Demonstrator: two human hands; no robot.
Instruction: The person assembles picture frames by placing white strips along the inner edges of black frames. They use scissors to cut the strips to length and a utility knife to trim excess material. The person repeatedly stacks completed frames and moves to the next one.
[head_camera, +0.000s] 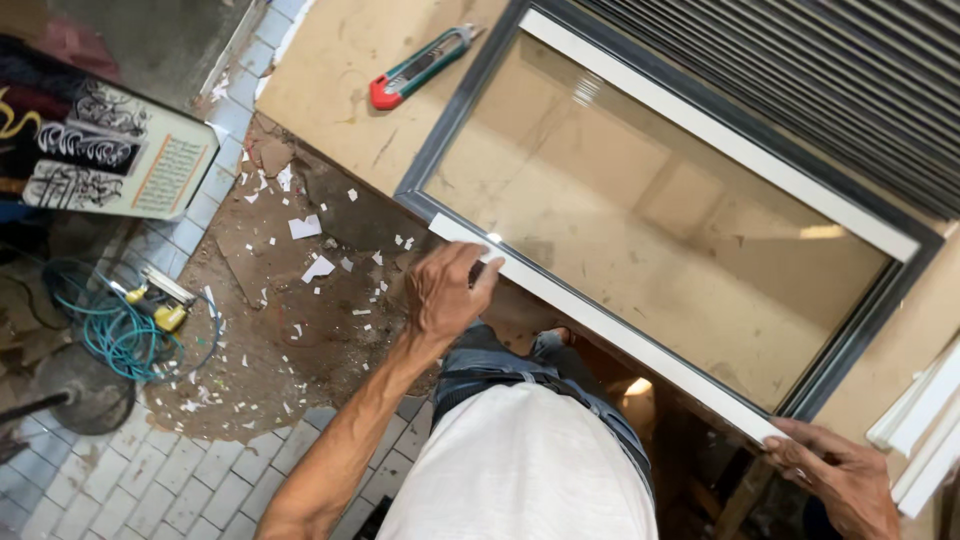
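Gripping white strip (610, 330) at both ends, left hand (445, 292) fingers curled shut, right hand (840, 475) pinching it.

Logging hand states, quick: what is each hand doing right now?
Left hand: closed on one end of the long white strip along the glazed grey frame.
Right hand: gripping its other end.

My single head view: looks steeply down, close over bench (330, 90) edge, floor (150, 470) at left; no second view.
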